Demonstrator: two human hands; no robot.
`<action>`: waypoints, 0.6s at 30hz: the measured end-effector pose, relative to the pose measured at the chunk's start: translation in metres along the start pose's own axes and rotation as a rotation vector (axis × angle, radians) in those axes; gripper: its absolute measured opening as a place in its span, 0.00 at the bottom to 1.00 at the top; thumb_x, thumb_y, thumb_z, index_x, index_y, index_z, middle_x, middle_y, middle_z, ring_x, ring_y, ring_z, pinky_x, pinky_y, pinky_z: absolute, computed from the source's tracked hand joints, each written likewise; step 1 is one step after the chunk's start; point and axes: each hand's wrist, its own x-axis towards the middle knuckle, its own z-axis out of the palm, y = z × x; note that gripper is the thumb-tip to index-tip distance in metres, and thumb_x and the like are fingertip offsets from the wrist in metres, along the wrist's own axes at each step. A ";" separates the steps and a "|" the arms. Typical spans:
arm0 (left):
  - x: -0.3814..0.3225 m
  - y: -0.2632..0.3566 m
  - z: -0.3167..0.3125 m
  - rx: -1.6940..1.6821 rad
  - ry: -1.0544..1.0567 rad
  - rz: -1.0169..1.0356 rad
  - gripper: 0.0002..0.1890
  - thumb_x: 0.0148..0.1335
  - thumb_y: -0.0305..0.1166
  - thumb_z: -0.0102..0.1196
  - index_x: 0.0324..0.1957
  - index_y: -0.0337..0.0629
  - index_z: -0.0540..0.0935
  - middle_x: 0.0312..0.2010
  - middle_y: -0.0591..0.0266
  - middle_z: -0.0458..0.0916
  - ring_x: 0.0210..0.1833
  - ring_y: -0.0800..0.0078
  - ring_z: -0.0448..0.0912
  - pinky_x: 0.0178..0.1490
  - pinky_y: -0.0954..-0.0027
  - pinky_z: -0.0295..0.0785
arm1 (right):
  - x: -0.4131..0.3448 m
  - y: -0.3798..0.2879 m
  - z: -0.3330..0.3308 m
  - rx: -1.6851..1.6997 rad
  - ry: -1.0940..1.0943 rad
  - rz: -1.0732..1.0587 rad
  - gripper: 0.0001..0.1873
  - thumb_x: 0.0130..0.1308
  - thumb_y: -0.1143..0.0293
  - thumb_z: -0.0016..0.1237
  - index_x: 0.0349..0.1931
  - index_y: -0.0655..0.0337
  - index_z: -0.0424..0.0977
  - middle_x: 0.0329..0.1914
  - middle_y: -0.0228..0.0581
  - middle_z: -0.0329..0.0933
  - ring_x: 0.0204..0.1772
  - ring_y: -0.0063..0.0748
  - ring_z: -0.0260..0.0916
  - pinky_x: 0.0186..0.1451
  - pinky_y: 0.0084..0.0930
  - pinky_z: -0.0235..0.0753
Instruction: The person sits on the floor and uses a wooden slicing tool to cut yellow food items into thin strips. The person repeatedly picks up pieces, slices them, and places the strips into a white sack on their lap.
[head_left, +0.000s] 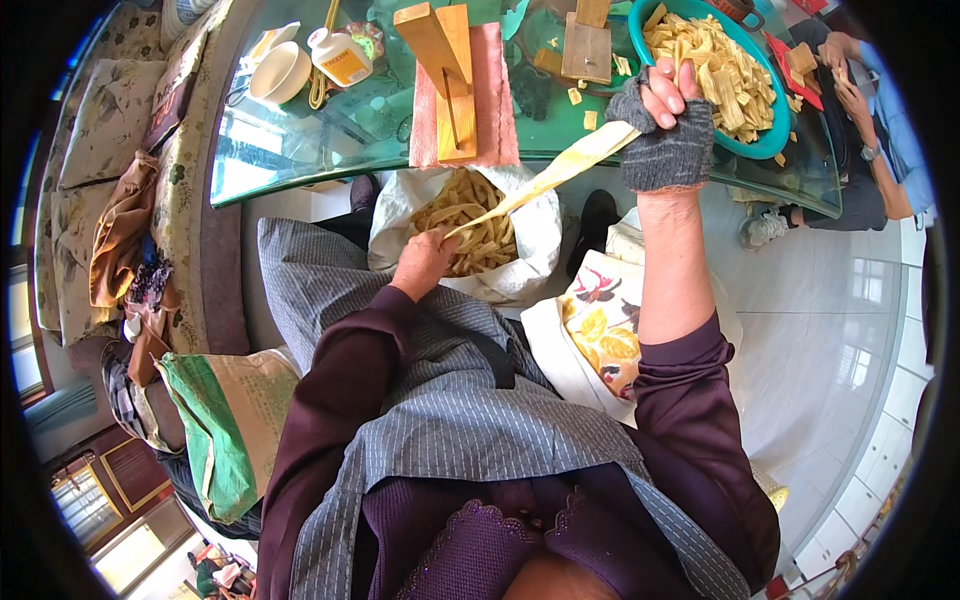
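Observation:
A long pale-yellow dried strip (559, 174) runs slanting between my two hands. My left hand (421, 262) pinches its narrow lower end, just over the left rim of a white woven sack (541, 247). Inside that sack lie many similar brownish-yellow strips (476, 214). My right hand (666, 131), in a grey fingerless knit glove, grips the wider upper end near a teal basin (780, 131). Short flat yellow pieces (720, 71) fill the basin. A wooden block tool (454, 112) with a thin metal part stands on a pink towel (495, 112) at the table edge.
The glass table (300, 176) bears a white bowl (279, 75), a white bottle (341, 56) and another wooden block (587, 52). Another person's hands (844, 71) are at the right by a red tray (795, 71). A flowered bag (600, 322) sits beside my lap.

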 end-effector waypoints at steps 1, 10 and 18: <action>0.000 0.006 -0.005 -0.056 -0.034 -0.070 0.11 0.60 0.34 0.52 0.33 0.34 0.77 0.23 0.51 0.78 0.25 0.62 0.78 0.31 0.64 0.72 | 0.001 0.001 -0.002 0.025 0.016 0.028 0.14 0.71 0.61 0.35 0.34 0.61 0.69 0.15 0.20 0.59 0.18 0.14 0.55 0.24 0.14 0.55; -0.084 0.121 -0.142 -1.256 0.261 0.330 0.17 0.67 0.41 0.41 0.21 0.47 0.65 0.15 0.72 0.58 0.16 0.81 0.56 0.22 0.77 0.55 | -0.004 0.031 -0.003 -0.038 0.188 0.255 0.10 0.66 0.64 0.45 0.31 0.60 0.69 0.16 0.25 0.61 0.19 0.20 0.57 0.24 0.18 0.60; -0.155 0.193 -0.180 -1.296 0.578 1.038 0.11 0.61 0.40 0.46 0.24 0.49 0.67 0.17 0.74 0.60 0.16 0.85 0.58 0.28 0.76 0.66 | -0.012 0.055 0.021 -0.176 0.179 0.374 0.12 0.67 0.61 0.46 0.33 0.61 0.68 0.19 0.31 0.65 0.25 0.27 0.65 0.29 0.21 0.67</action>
